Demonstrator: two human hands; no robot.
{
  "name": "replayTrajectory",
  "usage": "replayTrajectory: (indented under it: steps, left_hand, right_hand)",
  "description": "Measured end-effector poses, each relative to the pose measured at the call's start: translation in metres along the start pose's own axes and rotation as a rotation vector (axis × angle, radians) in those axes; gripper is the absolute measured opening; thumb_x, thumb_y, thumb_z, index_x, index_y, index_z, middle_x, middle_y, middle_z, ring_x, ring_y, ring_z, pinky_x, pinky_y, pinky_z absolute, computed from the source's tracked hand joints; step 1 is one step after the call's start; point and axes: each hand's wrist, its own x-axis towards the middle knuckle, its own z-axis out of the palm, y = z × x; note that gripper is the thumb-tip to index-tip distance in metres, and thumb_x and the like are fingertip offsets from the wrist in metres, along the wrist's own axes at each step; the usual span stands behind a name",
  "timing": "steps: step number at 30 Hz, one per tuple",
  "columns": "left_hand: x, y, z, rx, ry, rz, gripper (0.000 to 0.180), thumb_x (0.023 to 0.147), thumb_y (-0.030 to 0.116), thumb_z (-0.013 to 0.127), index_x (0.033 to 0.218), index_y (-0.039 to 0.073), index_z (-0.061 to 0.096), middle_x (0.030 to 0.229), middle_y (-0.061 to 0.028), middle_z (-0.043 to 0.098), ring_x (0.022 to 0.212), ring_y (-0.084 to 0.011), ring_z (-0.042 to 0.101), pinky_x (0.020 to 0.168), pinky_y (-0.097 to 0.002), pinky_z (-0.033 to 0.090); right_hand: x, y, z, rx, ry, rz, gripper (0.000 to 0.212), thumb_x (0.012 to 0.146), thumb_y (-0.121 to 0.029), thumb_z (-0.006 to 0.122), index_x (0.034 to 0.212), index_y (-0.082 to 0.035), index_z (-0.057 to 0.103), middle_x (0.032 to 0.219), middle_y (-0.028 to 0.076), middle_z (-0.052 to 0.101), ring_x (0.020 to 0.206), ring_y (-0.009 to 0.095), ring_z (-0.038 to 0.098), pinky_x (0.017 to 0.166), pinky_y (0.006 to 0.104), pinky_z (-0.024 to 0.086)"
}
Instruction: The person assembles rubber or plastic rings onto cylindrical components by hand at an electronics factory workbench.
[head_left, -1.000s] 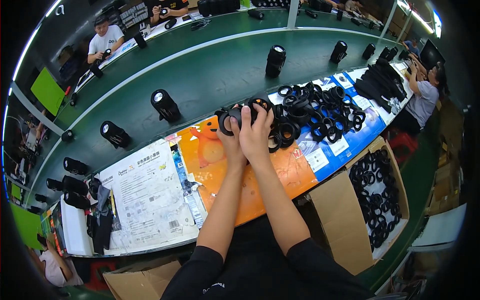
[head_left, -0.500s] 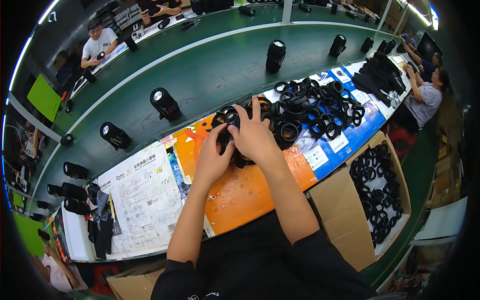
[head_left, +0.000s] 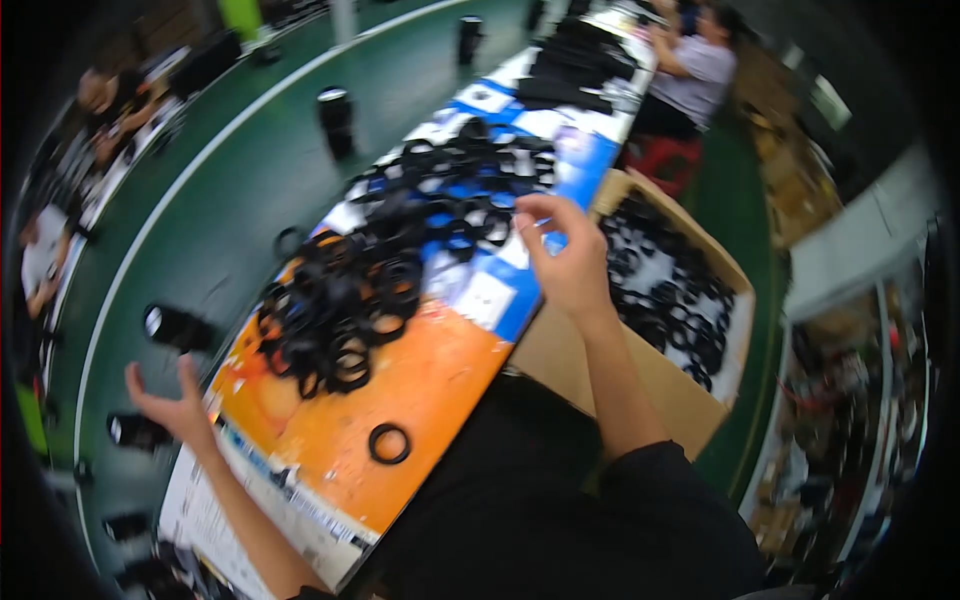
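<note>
Over the green belt's near edge, my left hand [head_left: 175, 402] is raised with its fingers spread and nothing in them. It is close to a black cylindrical speaker [head_left: 138, 431]. My right hand [head_left: 568, 255] hangs over the table's right edge beside the carton, thumb and fingers curved with a gap between them; nothing shows in it, though motion blurs it. A heap of black rings [head_left: 345, 290] covers part of the orange board [head_left: 440, 395]. One single black ring [head_left: 389, 443] lies flat, apart from the heap, toward my body.
A cardboard carton [head_left: 745, 310] holding many black rings stands right of the table. More speakers, including one farther up [head_left: 336, 122], stand on the green belt [head_left: 250, 215]. Black cloth-like pieces [head_left: 575, 65] lie at the table's far end, near a seated person [head_left: 695, 75].
My hands have moved apart from the heap, left toward the belt and right toward the carton. The view has turned rightward. A lone ring now lies in front of the heap.
</note>
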Motion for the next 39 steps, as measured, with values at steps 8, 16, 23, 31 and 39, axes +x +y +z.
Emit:
replayTrajectory:
  steps: [8,16,23,31,39]
  left_hand:
    - [0.040,-0.018,0.093,-0.381,-0.291,-0.283,0.096,0.096,0.034,0.095,0.168,0.001,0.040,0.165,-0.0225,0.052,0.148,-0.0346,0.058,0.127,-0.0427,0.045]
    - [0.023,0.023,0.031,-0.242,-0.277,-0.317,0.080,0.100,0.030,0.091,0.162,0.000,0.049,0.151,-0.0197,0.063,0.136,-0.0303,0.066,0.120,-0.0416,0.051]
    - [-0.070,0.058,-0.100,-0.247,-0.236,-0.518,0.079,0.098,0.007,0.089,0.165,0.003,0.046,0.154,-0.0154,0.059,0.136,-0.0278,0.064,0.119,-0.0412,0.052]
    - [-0.092,0.088,-0.111,-0.328,-0.238,-0.445,0.101,0.090,0.010,0.095,0.172,0.009,0.036,0.171,-0.0164,0.042,0.151,-0.0303,0.053,0.124,-0.0432,0.048]
    - [-0.091,0.138,-0.132,0.328,-0.166,0.247,0.092,0.087,0.013,0.094,0.165,0.014,0.047,0.178,-0.0234,0.034,0.166,-0.0498,0.032,0.134,-0.0632,0.027]
  right_hand:
    - [0.011,0.289,-0.184,-0.949,-0.165,0.483,0.098,0.081,-0.046,0.097,0.167,-0.034,0.051,0.176,0.019,0.032,0.162,0.050,0.029,0.123,0.0724,0.034]
    - [0.055,0.365,-0.190,-0.998,-0.349,0.790,0.103,0.077,-0.052,0.100,0.166,-0.044,0.050,0.179,0.002,0.028,0.161,0.050,0.025,0.120,0.0796,0.036]
    - [0.054,0.398,-0.211,-1.140,-0.443,0.429,0.050,0.089,0.004,0.072,0.134,-0.017,0.068,0.141,0.017,0.071,0.133,0.046,0.066,0.113,0.0628,0.052]
    - [0.051,0.337,-0.246,-0.463,-0.152,0.641,0.049,0.086,0.019,0.072,0.125,-0.012,0.074,0.127,0.016,0.073,0.101,0.036,0.079,0.062,0.0499,0.074]
    - [0.099,0.083,-0.124,-0.120,-0.328,0.140,0.035,0.091,0.008,0.077,0.123,-0.006,0.075,0.118,0.006,0.075,0.099,0.017,0.075,0.083,0.0335,0.067]
